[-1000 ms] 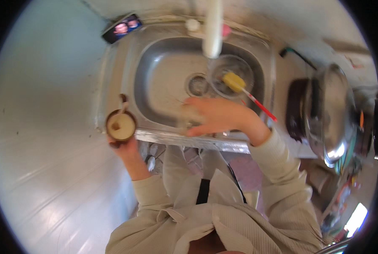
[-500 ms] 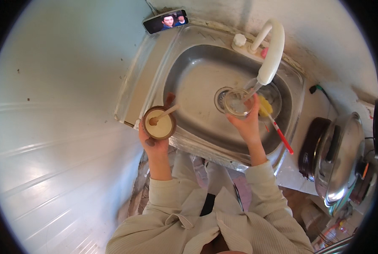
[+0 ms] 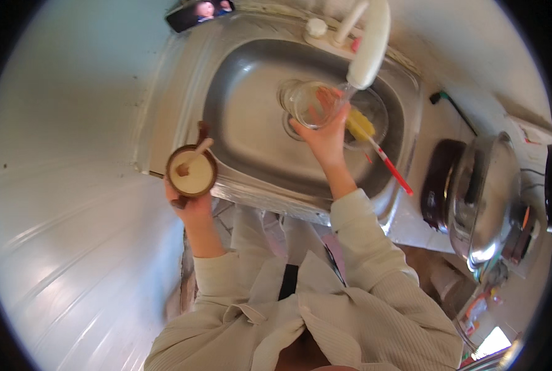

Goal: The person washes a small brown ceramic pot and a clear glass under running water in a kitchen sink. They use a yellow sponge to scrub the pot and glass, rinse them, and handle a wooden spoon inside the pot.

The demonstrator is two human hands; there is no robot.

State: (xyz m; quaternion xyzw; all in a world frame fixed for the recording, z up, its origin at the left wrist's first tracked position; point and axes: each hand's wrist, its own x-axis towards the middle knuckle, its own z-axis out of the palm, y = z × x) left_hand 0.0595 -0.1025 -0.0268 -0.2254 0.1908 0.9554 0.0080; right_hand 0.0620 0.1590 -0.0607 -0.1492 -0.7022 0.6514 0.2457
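Right hand (image 3: 325, 137) grips clear glass jar (image 3: 303, 102) over oval steel sink (image 3: 245, 117); left hand (image 3: 192, 210) clasps round brown cup (image 3: 213, 180) upright, presumably against spills.

Oval steel sink (image 3: 245, 105): white curved faucet (image 3: 370, 49) at one o'clock, yellow-headed red-handled brush (image 3: 360, 125) at four
Left hand (image 3: 192, 209): holding round brown vessel (image 3: 171, 176), sink's eight o'clock
Right hand (image 3: 325, 135): gripping clear glass jar (image 3: 300, 102)

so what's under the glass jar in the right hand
Below the glass jar is the sink basin, with part of its drain visible; the rest is covered by the jar and right hand.
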